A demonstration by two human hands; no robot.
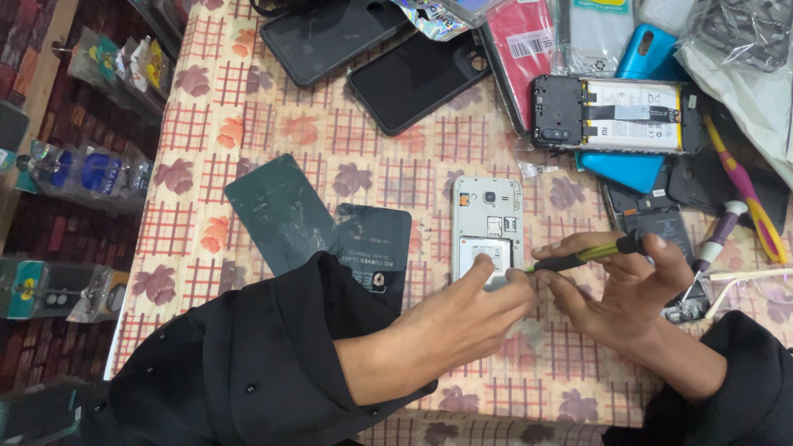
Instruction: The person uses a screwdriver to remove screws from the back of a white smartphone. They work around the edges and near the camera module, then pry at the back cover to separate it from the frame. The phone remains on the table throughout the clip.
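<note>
Resting on the patterned tablecloth near the table's front edge, a white phone with its back cover off lies face down, its battery bay showing. The left hand reaches in from a black sleeve and presses its fingertips on the phone's lower end, fingers close together, steadying it. The right hand pinches a yellow-green screwdriver between thumb and fingers, grip narrow and closed around the handle, with the tip pointing at the phone's lower right side just beside the left fingers.

Left of the phone lie two dark green flat packets, one overlapping the other. Towards the far edge sit two black phone cases, and at the far right corner an opened phone with a white battery rests on a blue case. A purple and yellow tool lies near the right edge, beside another screwdriver with a purple grip.
</note>
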